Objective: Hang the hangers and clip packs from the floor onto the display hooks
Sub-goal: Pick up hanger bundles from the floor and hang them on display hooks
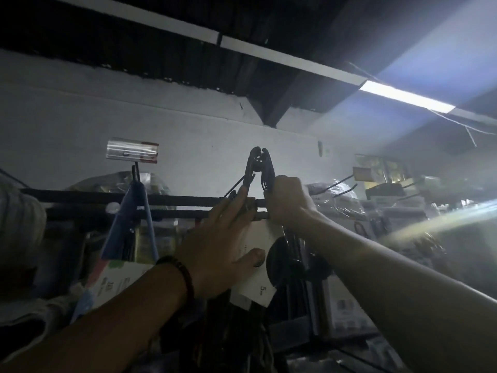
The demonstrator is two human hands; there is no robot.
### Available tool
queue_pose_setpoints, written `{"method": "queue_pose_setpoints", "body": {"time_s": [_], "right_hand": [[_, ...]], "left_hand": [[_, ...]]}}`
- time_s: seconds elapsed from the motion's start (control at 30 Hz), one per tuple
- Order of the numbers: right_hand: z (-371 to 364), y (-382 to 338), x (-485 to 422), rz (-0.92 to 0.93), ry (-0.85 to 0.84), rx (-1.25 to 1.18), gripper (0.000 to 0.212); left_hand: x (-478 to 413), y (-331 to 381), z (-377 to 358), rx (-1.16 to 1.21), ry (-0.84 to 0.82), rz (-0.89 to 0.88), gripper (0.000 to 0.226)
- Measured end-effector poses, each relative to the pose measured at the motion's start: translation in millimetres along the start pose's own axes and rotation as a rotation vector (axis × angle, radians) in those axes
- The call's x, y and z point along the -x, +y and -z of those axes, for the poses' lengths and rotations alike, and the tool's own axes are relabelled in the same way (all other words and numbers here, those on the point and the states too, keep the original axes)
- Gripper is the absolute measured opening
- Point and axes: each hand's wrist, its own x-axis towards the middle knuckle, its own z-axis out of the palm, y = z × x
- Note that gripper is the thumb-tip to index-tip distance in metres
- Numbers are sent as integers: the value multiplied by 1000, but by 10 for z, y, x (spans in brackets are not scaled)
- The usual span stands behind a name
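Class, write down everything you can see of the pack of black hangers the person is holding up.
The pack of black hangers is a bundle of dark, plastic-looking hangers, hooks curled together on top, sides spreading down like an inverted V. A white card label printed with a 5 covers its lower part. It is raised before a dark rail. The left hand lays straight fingers on its left side, thumb on the card; the right hand grips its right side.

Hangers (pixel 248 170) dark, count indistinct
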Motion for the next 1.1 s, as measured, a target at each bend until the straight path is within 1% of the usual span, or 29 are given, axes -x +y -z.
{"method": "queue_pose_setpoints", "body": {"time_s": [0.07,0.17,0.23,0.37,0.43,0.53,0.63,0.7,0.77,0.83,0.9,0.97,1.03,1.1], "right_hand": [[-125,38,-7,-12,31,-66,35],[-259,102,-2,-19,70,-168,27],[-310,153,1,-2,59,-209,23],[-426,174,-59,37,-88,-167,25],[-457,149,-150,47,-156,-187,20],[-551,139,-268,40,-212,-250,24],[-732,125,-307,88,-331,-177,13],[-843,127,-331,104,-408,-187,20],[-910,137,-330,132,-464,-206,21],[-1002,176,-304,125,-458,-251,26],[-1074,227,-252,108,-401,-298,29],[-1122,252,-177,80,-417,-323,30],[-1094,236,-64,48,-398,-354,35],[-994,215,59,50,-316,-359,38]], "left_hand": [[-19,12,-89,-30,5,-6,86],[-30,23,-217,-87,5,7,89],[-37,21,-274,-117,-10,31,91],[-89,8,-343,-139,-89,81,90],[-132,-3,-354,-128,-111,110,90],[-215,-40,-384,-140,-151,168,91],[-301,-80,-477,-177,-228,216,93],[-332,-101,-582,-167,-262,250,95],[-328,-141,-685,-153,-250,273,98],[-302,-170,-762,-167,-225,277,103],[-299,-206,-815,-159,-211,285,109],[-300,-241,-794,-121,-214,303,112],[-269,-237,-677,-77,-213,300,107],[-210,-170,-493,-109,-200,243,92]]}}
